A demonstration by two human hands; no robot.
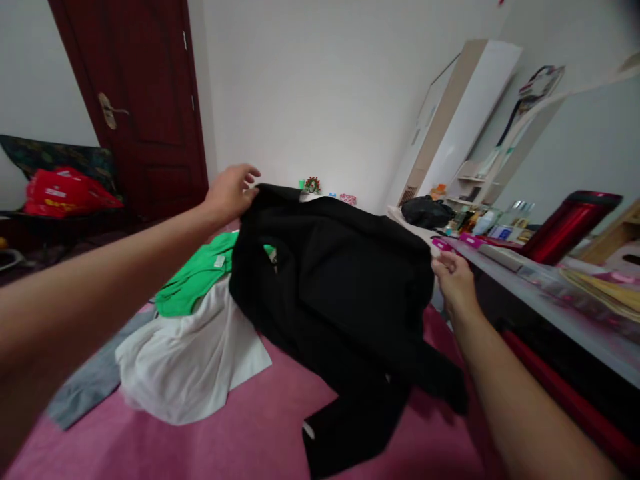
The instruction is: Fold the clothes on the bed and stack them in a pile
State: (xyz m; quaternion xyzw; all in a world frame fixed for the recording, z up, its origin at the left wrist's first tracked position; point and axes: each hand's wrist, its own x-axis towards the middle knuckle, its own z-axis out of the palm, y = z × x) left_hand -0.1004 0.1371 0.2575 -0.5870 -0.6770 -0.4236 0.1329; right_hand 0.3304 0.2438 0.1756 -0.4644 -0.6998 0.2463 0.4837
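Both hands are engaged with one item, a black long-sleeved cloth garment (345, 267), which is suspended between them above a pink bed cover (250, 433). The left hand (231, 193) pinches its upper edge at one end, thumb against the cloth and the other fingers loosely curled. The right hand (454, 277) pinches the opposite end between thumb and fingertips. Gripping at two far-apart points keeps the upper edge stretched and lets the body hang as a broad panel; the sleeves, unsupported, drop with their own weight towards the pink cover. Dark fabric and slight blur hide the seams, so which part each hand grips cannot be confirmed.

To the left of the suspended item, a bright green cloth garment (200, 273) with a pale label lies partly over a crumpled white cloth garment (185, 360); a flat grey cloth piece (95, 377) lies beside these, nearer the left forearm. Their position to one side leaves the pink cover exposed directly below the hanging sleeves. A glossy red cylindrical flask (573, 227) stands at right, well apart from the cloth.
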